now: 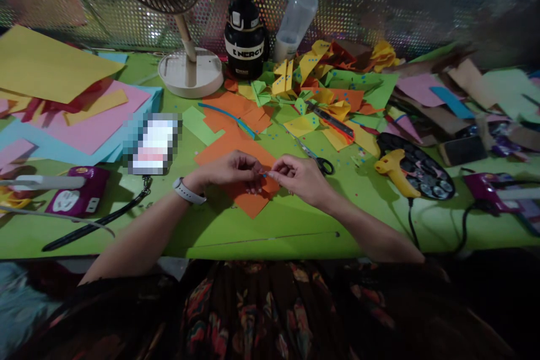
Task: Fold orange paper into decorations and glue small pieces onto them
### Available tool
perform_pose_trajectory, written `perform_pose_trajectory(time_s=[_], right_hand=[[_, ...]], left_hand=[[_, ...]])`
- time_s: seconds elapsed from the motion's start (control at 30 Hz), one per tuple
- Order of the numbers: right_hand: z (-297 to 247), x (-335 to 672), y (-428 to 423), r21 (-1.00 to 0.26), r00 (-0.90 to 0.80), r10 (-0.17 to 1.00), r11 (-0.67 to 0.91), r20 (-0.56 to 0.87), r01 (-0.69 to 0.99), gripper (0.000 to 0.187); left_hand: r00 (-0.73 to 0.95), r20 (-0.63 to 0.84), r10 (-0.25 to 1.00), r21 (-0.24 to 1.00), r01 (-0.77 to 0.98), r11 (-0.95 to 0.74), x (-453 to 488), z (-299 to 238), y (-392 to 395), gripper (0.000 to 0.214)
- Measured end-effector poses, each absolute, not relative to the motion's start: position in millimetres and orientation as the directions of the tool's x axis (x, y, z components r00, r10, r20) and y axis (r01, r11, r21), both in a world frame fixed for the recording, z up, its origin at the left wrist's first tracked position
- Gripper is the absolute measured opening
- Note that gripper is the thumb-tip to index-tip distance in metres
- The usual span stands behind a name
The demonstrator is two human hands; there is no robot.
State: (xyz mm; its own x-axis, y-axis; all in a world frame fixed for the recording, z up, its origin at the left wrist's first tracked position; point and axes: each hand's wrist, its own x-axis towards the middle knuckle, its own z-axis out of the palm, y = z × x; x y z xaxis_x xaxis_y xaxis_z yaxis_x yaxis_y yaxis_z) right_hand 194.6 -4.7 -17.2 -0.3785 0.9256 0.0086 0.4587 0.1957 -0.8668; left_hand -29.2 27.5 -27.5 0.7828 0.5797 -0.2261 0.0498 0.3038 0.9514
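Over a square of orange paper, my left hand and my right hand meet with fingertips almost touching. Both are closed in a pinch on a tiny red and blue piece, too small and too covered by fingers to name. More orange paper sheets lie just beyond, with a thin curved blue strip across them. To the right of my right hand rest scissors with dark handles, and farther back a utility knife.
Yellow and green paper scraps with blue dots pile up at the back. A fan, a black bottle and a clear container stand there. Left lie a phone and paper sheets; right, a yellow glue gun on a dark tray.
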Motion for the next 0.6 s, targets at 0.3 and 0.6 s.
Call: perform_pose_trajectory(time_s=[0.3, 0.6], right_hand=[[-11.4, 196.3, -5.2, -0.839, -0.374, 0.926, 0.244, 0.053, 0.486, 0.017], [-8.2, 203.4, 0.4, -0.665, -0.463, 0.871, 0.444, 0.162, 0.601, 0.013]], left_hand=[[0.776, -0.224, 0.590, 0.951, 0.043, 0.306, -29.1, -25.9, 26.6, 0.025], [0.756, -0.219, 0.617, 0.954, 0.035, 0.297, -27.1, -24.3, 25.0, 0.026]])
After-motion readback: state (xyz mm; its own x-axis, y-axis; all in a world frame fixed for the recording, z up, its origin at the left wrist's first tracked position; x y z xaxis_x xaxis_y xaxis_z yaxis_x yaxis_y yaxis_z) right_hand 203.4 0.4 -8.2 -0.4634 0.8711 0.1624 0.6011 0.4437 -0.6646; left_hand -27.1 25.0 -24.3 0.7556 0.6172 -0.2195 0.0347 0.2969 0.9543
